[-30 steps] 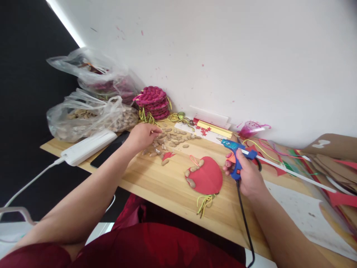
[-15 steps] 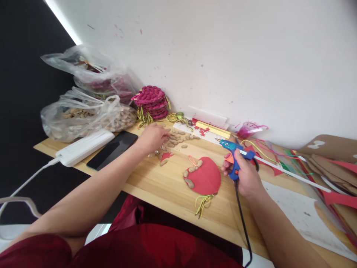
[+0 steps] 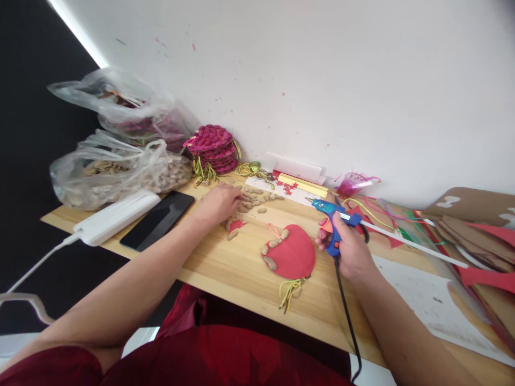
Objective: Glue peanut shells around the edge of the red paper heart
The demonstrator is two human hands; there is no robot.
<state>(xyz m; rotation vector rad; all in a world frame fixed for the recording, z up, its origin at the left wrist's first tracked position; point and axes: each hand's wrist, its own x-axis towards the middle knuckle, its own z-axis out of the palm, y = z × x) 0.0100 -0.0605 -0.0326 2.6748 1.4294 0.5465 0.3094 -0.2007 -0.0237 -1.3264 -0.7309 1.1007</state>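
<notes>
My right hand (image 3: 349, 249) grips a blue glue gun (image 3: 333, 217) with an orange trigger. Its nozzle points left, and a long white glue stick (image 3: 414, 244) sticks out of its back. My left hand (image 3: 222, 202) is lowered over a pile of peanuts (image 3: 252, 199), fingers bent down among them; their tips are hidden, so I cannot tell whether they hold one. Between the hands lies a round red piece (image 3: 295, 252) with several peanuts (image 3: 270, 262) along its left edge, an orange loop on top and a yellow-green tassel (image 3: 292, 292) below. A small red scrap (image 3: 236, 225) lies beside the pile.
Plastic bags (image 3: 120, 166) of peanuts, a white power strip (image 3: 116, 217) and a black phone (image 3: 157, 220) are on the left. Stacked magenta discs (image 3: 213, 147) stand near the wall. Cardboard and red pieces (image 3: 470, 241) cover the right side. The gun's black cord (image 3: 348, 321) hangs over the edge.
The view has shifted slightly, moving most things a little left in the picture. My left hand stays at the peanuts, and my right hand still holds the glue gun.
</notes>
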